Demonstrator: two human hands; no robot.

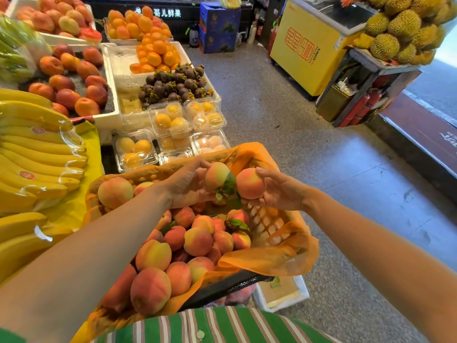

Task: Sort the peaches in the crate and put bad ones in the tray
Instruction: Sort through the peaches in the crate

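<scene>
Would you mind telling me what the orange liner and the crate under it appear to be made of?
The orange liner looks like thin translucent plastic film: it wrinkles and the lattice shows through. The crate seems rigid dark plastic, judging by its perforated rim.

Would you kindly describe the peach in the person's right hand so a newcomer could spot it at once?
Start at the orange-lined crate in the lower middle. Above its far end the left hand and right hand each hold one fruit. The right-hand peach is pinker than the yellower left-hand peach, and lies right of the green leaves between them.
</scene>
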